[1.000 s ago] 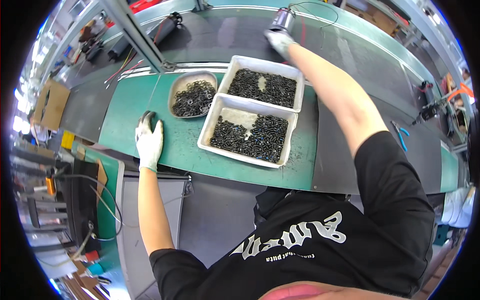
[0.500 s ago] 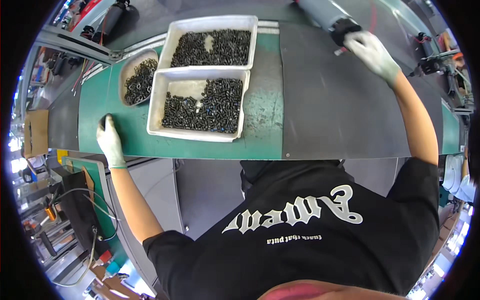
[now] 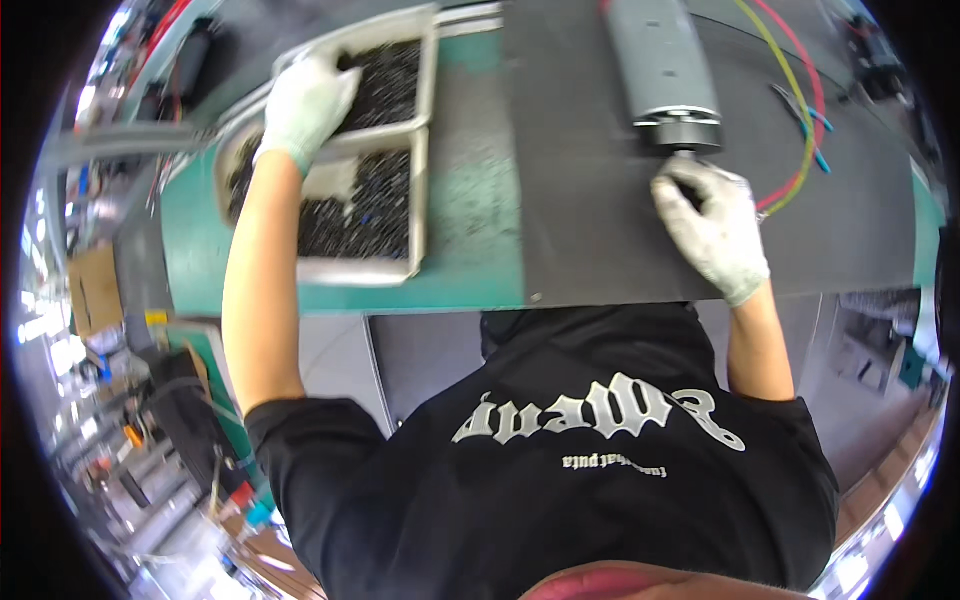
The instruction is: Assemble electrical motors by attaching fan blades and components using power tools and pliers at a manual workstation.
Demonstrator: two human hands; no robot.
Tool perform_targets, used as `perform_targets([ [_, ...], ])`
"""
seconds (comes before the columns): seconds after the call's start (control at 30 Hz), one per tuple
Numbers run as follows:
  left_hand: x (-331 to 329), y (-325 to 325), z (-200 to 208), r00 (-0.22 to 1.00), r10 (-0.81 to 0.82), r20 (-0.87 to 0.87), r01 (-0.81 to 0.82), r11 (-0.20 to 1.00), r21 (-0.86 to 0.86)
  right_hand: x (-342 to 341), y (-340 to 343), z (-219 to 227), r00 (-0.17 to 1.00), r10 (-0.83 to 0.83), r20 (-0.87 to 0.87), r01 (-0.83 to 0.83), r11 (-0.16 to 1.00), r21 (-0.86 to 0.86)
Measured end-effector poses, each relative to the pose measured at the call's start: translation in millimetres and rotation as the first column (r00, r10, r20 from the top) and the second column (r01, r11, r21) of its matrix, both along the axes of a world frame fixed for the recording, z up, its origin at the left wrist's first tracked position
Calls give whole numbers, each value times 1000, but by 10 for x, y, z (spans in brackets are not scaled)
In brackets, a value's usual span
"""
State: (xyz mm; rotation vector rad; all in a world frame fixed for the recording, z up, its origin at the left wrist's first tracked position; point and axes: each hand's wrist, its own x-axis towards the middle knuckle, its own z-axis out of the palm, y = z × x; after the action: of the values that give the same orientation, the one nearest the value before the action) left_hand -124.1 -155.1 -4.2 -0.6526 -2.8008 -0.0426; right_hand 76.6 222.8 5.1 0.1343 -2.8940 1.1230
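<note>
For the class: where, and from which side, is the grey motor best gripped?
Likely around the long, rounded body of the grey motor, from its left: it lies on its side, wires run to its right, and the right hand is at its near end.

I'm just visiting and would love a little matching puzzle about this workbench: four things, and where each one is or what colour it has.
1. Left hand
2. Right hand
3. Pliers
4. Cardboard box

A. Blue handles
B. At the picture's left, beyond the green surface
C. At the near end of the grey cylinder
D. Over the far white tray of black parts

Pairs: 1-D, 2-C, 3-A, 4-B
</note>
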Motion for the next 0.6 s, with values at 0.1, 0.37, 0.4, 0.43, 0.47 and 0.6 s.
perform_targets([
  [0.1, 22, 119, 46, 986, 72, 150, -73, 997, 5, 82, 191, 128, 994, 82, 72, -77, 994, -73],
  [0.37, 155, 131, 292, 939, 294, 180, -281, 955, -95, -346, 2001, 278, 359, -688, -631, 258, 723, -641],
  [0.4, 190, 104, 280, 969, 229, 95, -230, 973, -2, -500, 2262, 230, 358, -665, -655, 396, 744, -539],
  [0.43, 189, 82, 253, 987, 162, -2, -161, 983, 86, -652, 2459, 184, 515, -633, -578, 379, 773, -509],
  [0.47, 238, 134, 285, 983, 178, 40, -182, 973, 144, -795, 2611, 196, 656, -578, -485, 357, 804, -476],
  [0.6, 866, 459, 445, 1000, 28, -13, -22, 942, 336, -1270, 3263, 474, 994, -61, -91, 2, 838, -545],
])
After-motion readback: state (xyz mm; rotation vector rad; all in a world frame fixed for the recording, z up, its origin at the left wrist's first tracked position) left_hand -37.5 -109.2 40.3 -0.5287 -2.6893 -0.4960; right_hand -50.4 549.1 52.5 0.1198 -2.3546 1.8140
